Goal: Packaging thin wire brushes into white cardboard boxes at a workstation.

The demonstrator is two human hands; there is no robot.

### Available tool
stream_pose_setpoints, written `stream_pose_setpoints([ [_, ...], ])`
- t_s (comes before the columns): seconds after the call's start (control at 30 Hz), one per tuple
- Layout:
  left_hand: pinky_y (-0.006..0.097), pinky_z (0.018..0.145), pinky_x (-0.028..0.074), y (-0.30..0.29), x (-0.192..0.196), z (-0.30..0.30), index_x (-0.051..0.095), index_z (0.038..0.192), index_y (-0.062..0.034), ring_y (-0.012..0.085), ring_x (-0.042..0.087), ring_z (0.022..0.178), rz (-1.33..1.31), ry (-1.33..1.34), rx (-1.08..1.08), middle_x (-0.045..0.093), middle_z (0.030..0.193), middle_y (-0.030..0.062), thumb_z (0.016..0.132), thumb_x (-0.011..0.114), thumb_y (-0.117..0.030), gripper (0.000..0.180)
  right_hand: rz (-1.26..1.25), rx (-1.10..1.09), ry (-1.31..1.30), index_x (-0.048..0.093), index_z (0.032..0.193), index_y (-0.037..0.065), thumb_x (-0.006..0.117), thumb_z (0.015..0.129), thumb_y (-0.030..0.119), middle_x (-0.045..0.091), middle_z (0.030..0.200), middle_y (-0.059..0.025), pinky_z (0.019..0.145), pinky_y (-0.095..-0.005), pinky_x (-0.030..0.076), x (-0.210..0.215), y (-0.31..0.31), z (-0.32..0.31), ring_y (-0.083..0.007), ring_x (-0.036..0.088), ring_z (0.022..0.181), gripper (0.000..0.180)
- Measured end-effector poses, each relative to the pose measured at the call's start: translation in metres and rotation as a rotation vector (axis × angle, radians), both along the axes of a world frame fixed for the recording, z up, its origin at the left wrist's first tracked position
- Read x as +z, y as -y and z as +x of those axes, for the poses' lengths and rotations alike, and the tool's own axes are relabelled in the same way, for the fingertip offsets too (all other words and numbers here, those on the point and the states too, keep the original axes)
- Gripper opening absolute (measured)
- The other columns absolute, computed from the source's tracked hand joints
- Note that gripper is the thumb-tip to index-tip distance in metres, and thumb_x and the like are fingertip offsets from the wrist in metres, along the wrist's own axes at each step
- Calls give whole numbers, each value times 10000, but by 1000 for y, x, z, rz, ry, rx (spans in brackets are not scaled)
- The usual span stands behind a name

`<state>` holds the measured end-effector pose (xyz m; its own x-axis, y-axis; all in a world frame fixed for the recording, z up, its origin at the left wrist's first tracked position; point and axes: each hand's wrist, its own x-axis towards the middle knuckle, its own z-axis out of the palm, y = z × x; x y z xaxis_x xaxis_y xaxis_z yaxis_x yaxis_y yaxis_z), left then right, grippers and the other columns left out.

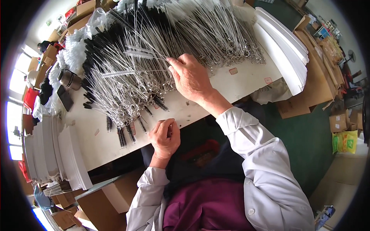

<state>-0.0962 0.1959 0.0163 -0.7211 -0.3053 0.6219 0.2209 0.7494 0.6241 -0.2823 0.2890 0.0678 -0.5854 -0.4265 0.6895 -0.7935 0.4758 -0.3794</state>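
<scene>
White table [86, 134], spans left to right. Big heap of wire brushes [154, 34] across its far half: black bristles toward the left, whitish ones at the far middle, looped wire ends mostly facing near. Stack of long white sheets [279, 50] at the table's right end; another stack of pale strips [73, 154] at the left end. Brown cardboard [316, 92] just beyond the right end.

Right hand [190, 77] over the heap's near side, thumb and fingertips together, apparently pinching thin wire shafts. Two white-bristled brushes, upper [138, 54] and lower [117, 74], extend left from there over the heap. Left hand [165, 134] at the near table edge, fingers curled in; can't tell if it holds anything.

Dark canister [69, 79] at far left, black flat rectangle [65, 98] just beside it. Short black bristle tips [121, 138] poke out on the heap's near side. Small red-marked slip [233, 71] right of the right hand.
</scene>
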Motion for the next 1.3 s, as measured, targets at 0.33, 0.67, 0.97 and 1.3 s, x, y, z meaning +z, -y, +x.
stream_pose_setpoints([
  [0.33,257,471,442,-1,2,2,701,925,-44,120,557,488,39,35,15,619,695,50,803,734,56,162,-110,84,27,664,1272,27,720,938,227,638,1129,-166,836,-400,564,-10,-19,-1,-324,655,995,393],
  [0.67,257,554,517,-3,7,6,720,943,-25,141,652,628,97,143,47,679,792,72,855,708,34,107,-118,129,128,635,1259,19,713,918,192,642,1175,-186,899,-454,542,-14,-31,3,-370,643,1052,390],
  [0.97,264,560,514,1,1,7,715,944,-20,161,662,647,100,114,58,679,806,88,869,697,31,92,-148,-15,105,684,1093,18,723,896,195,680,1096,-153,877,-448,556,-9,-108,-3,-362,657,1026,268],
  [1.3,254,578,501,-5,1,5,725,958,-12,138,646,660,77,119,59,698,838,66,885,693,10,83,640,-879,-13,508,1408,-9,804,814,178,478,1466,-189,1158,-471,351,-12,-351,-46,-360,435,1369,690],
])
